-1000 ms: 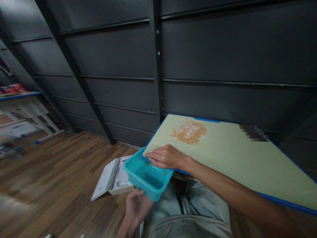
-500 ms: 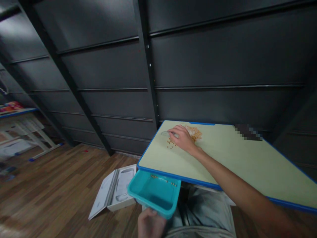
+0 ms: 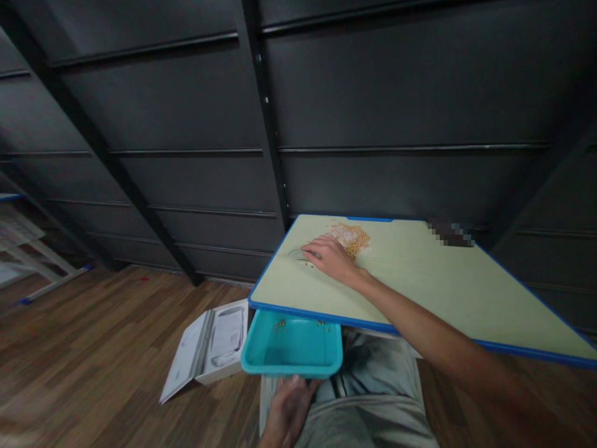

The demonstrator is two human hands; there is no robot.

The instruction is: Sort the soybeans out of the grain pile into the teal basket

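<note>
Lying on the tabletop (image 3: 420,267) beyond the basin (image 3: 265,370), the beans (image 3: 359,238) get the right hand (image 3: 333,256) back from over the basin, fingers pinching a clear piece (image 3: 295,254): work's among them again! Left hand (image 3: 290,407) meets the basin's near side, grip hidden.

Dim light, soft blur toward edges

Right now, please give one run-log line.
left hand: at near side of turquoise bin | right hand: holding clear thin item beside kernel pile on table | bin: few kernels inside
</note>
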